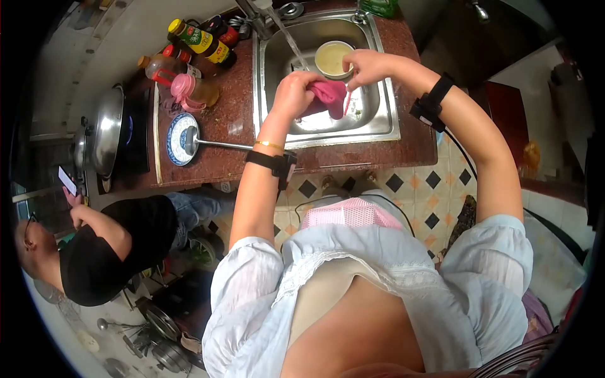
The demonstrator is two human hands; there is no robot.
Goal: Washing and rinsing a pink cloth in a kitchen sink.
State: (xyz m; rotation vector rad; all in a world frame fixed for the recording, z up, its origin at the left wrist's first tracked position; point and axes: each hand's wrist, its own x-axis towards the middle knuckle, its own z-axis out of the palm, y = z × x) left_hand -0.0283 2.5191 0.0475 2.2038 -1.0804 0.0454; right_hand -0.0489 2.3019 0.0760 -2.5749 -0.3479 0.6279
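Observation:
My left hand (pixel 294 94) grips a bunched pink cloth (pixel 327 94) over the stainless steel sink (pixel 388 127). Close by on the right, my right hand (pixel 366 68) has its fingertips pinched on a thin pinkish-red strip (pixel 349 103) that hangs down; whether it joins the cloth cannot be told. Beyond the cloth, a round white bowl (pixel 332 57) holding pale yellowish liquid sits in the basin, partly behind my right fingers. Water (pixel 290 40) runs from the faucet (pixel 253 16) into the sink, behind my left hand. Small green scraps lie on the basin floor.
Left of the sink stand sauce bottles (pixel 198 40) and a pink-lidded jug (pixel 189 90). A steel ladle (pixel 217 142) rests on a blue-and-white plate (pixel 177 151). Farther left, a wok (pixel 106 132) is over a lit burner. Another person (pixel 118 241) holds a phone (pixel 67 180).

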